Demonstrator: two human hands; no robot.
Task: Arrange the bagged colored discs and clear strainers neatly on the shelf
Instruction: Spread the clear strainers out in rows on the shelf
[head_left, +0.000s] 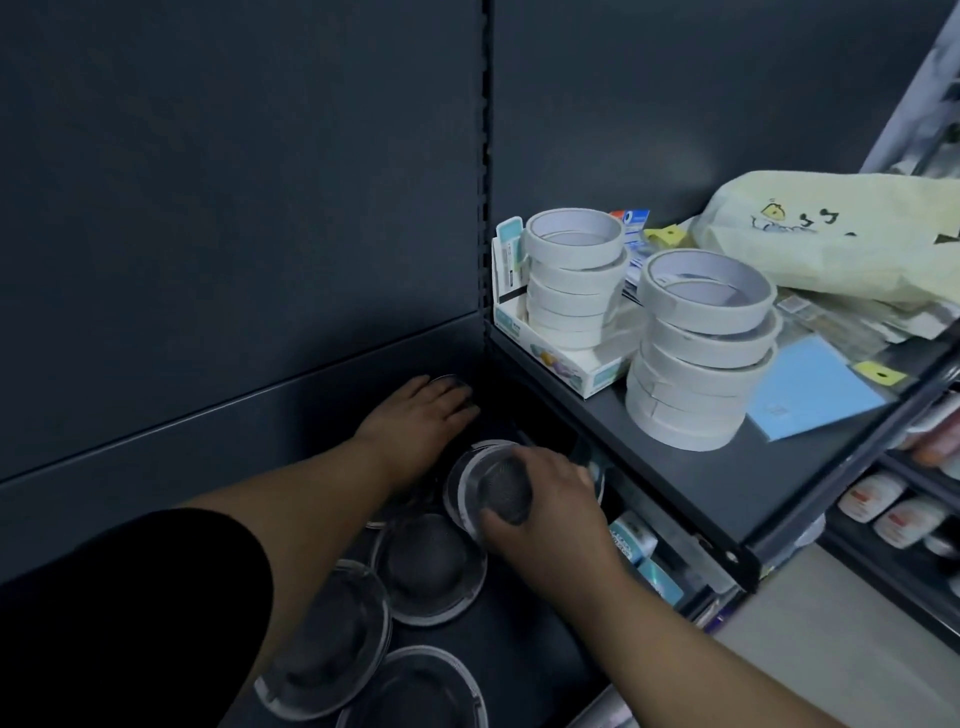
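right hand (550, 504) grip curls round a tilted strainer (501, 491) just behind the lying strainers (428, 566); left hand (415, 421), fingers straight, rests farther back.

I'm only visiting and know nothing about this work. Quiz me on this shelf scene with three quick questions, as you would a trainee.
1. True or false: the right hand grips a mesh strainer.
2. Which of these lies on the upper shelf beside the tape rolls?
A) a red bucket
B) a blue sheet
C) a green bottle
3. Fill in the gap: the left hand lies flat near the ___ of the lower shelf.

Key: 1 true; 2 B; 3 back.
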